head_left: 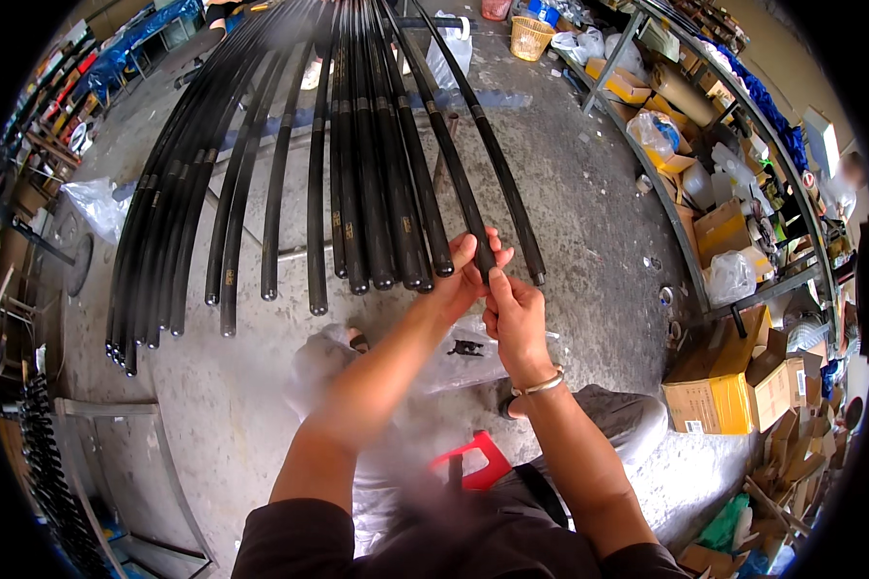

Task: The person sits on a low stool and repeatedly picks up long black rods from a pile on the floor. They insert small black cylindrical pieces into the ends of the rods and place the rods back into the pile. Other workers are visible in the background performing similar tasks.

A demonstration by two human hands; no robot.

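Note:
Many long black rods (pixel 357 145) fan out across a low rack, their near ends pointing at me. My left hand (pixel 465 270) and my right hand (pixel 514 314) both close around the near end of one black rod (pixel 459 183), which runs away toward the upper middle. The right wrist wears a silver bracelet (pixel 539 385). Another rod (pixel 502 174) lies just to the right of the held one, untouched.
Concrete floor (pixel 589 193) with a small black part (pixel 465 347) below the hands and a red plastic stool (pixel 473 458) by my legs. Metal shelves (pixel 705 125) with boxes and bags stand at right, cardboard boxes (pixel 734 396) at lower right, a yellow basket (pixel 531 37) beyond.

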